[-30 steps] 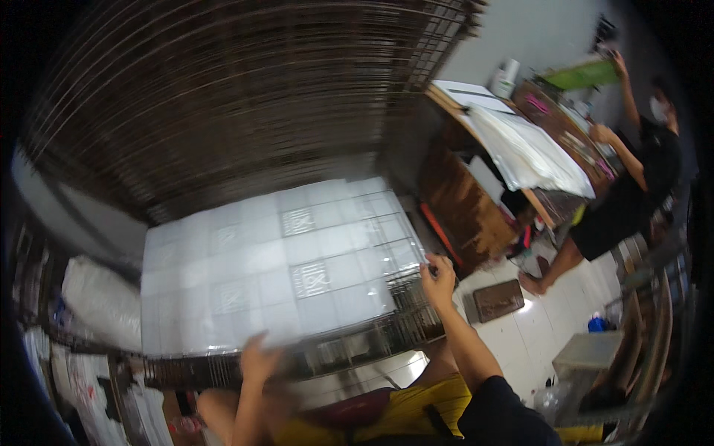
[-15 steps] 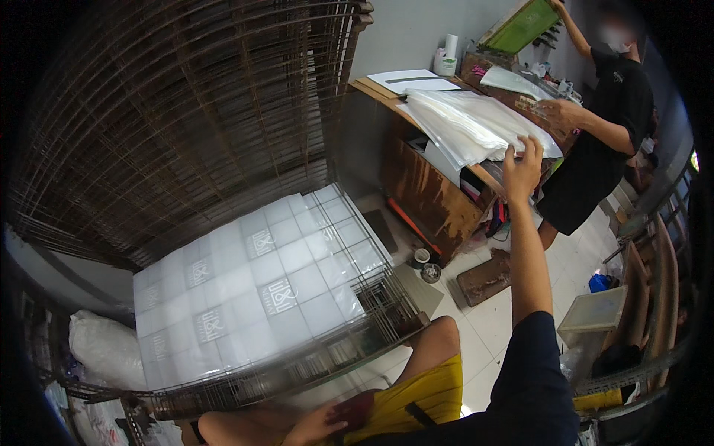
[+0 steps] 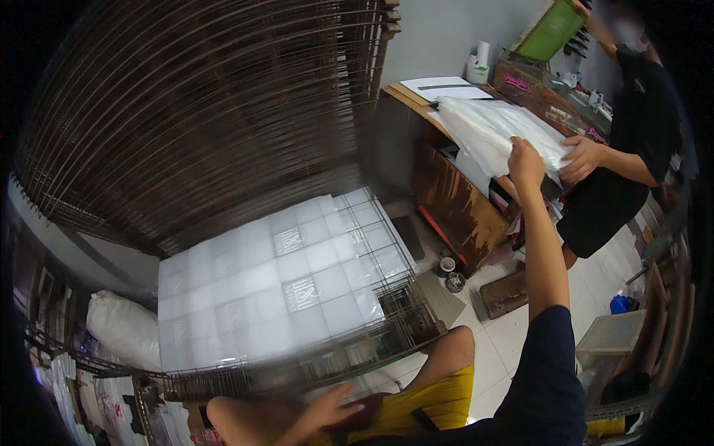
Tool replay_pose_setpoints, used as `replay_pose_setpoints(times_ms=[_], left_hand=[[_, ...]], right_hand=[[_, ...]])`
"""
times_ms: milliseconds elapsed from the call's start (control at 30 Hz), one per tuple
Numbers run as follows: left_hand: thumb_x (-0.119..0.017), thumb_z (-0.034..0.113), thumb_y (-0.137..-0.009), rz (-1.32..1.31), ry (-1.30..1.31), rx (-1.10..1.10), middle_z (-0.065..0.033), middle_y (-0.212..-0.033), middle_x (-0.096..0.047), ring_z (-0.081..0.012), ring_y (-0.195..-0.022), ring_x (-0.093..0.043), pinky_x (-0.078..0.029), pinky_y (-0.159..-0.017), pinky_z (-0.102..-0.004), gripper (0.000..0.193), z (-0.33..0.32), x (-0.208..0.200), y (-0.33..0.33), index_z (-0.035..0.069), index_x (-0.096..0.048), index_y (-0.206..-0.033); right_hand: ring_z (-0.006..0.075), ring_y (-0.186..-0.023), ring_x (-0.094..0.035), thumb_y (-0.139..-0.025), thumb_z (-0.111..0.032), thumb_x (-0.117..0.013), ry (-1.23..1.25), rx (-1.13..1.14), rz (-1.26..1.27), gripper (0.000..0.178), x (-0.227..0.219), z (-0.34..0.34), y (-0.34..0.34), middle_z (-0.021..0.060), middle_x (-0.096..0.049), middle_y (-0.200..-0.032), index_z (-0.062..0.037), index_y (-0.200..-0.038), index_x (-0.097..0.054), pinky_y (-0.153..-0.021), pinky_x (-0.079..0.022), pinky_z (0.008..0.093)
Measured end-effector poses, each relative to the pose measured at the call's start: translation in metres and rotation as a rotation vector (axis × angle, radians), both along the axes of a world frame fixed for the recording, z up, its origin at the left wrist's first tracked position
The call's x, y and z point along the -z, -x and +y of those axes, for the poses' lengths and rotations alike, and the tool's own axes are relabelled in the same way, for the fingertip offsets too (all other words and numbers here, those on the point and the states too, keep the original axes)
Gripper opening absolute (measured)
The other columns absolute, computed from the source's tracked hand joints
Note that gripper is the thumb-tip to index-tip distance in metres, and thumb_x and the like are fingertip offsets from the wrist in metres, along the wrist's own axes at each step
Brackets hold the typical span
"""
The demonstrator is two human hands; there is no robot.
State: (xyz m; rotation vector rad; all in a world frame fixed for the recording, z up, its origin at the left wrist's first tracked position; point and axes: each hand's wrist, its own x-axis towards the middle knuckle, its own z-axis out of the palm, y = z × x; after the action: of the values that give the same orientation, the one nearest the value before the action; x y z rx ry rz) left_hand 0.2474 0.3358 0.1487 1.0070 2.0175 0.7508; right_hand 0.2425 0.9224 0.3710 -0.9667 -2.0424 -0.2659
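My right arm reaches forward to a stack of clear-white plastic bags [image 3: 476,123] on the wooden workbench. The fingers of my right hand [image 3: 526,165] are closed at the near edge of that stack, pinching a plastic bag there. Low over my lap, my left hand [image 3: 327,410] is slightly blurred, with its fingers apart and nothing in them. Printed plastic bags [image 3: 253,290] lie in overlapping rows on a wire drying rack [image 3: 401,297] before me. At the stack's right edge rests a co-worker's hand [image 3: 584,157].
Raised wire racks [image 3: 223,111] lean over the far left. A green-meshed screen frame [image 3: 549,31] is tilted up beside the co-worker [image 3: 632,134]. Small pots [image 3: 446,266] and a brown block [image 3: 504,291] sit on the tiled floor. A white sack [image 3: 123,327] lies left of the rack.
My right hand has gone from spread fingers to closed at the stack. My left hand has lifted from my lap, fingers apart. The co-worker's lower hand has come to the stack. The view has shifted.
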Motion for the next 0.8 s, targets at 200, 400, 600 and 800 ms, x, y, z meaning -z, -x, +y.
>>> replay_pose_setpoints(times_ms=[200,400,600,800], left_hand=[[-0.068,0.046,-0.08,-0.162,-0.302,-0.145,-0.0102,-0.105,-0.06,-0.0178,-0.091,-0.057,-0.048,-0.076,-0.0316,0.066,0.107,-0.123,0.06,0.007,-0.047,-0.129],[-0.027,0.081,-0.078,-0.934,-0.471,-0.15,-0.0077,-0.098,-0.061,-0.0153,-0.078,-0.059,-0.046,-0.062,-0.0253,0.091,0.189,-0.271,0.094,0.004,-0.055,-0.115],[-0.06,0.039,-0.087,-0.777,-0.769,-0.284,-0.0051,-0.09,-0.064,-0.011,-0.075,-0.061,-0.05,-0.06,-0.0203,0.039,0.175,-0.29,0.092,0.003,-0.06,-0.102],[-0.054,0.023,-0.092,-0.961,-0.978,-0.308,-0.0155,-0.103,-0.062,-0.0221,-0.088,-0.065,-0.056,-0.06,-0.018,0.033,0.126,-0.313,0.099,-0.005,-0.054,-0.11]], right_hand=[[0.0241,-0.074,-0.066,-0.079,-0.005,-0.06,-0.418,-0.283,0.363,0.024,-0.027,-0.129,-0.009,0.0038,-0.067,-0.095,-0.0154,-0.099,-0.068,-0.061,-0.051,0.0338],[0.0183,-0.069,-0.066,-0.074,0.0,-0.064,-0.558,-0.555,0.289,0.02,-0.041,-0.246,-0.022,0.0071,-0.068,-0.09,-0.0084,-0.09,-0.071,-0.059,-0.049,0.0263],[0.0201,-0.069,-0.063,-0.074,-0.003,-0.062,-0.574,-0.748,0.296,0.026,-0.03,-0.286,-0.026,0.0101,-0.067,-0.091,-0.008,-0.098,-0.069,-0.061,-0.048,0.0304],[0.0257,-0.072,-0.062,-0.084,-0.046,-0.053,0.393,-1.465,0.283,0.051,0.065,-0.31,-0.053,0.0147,-0.064,-0.092,-0.002,-0.11,-0.059,-0.06,-0.047,0.0339]])
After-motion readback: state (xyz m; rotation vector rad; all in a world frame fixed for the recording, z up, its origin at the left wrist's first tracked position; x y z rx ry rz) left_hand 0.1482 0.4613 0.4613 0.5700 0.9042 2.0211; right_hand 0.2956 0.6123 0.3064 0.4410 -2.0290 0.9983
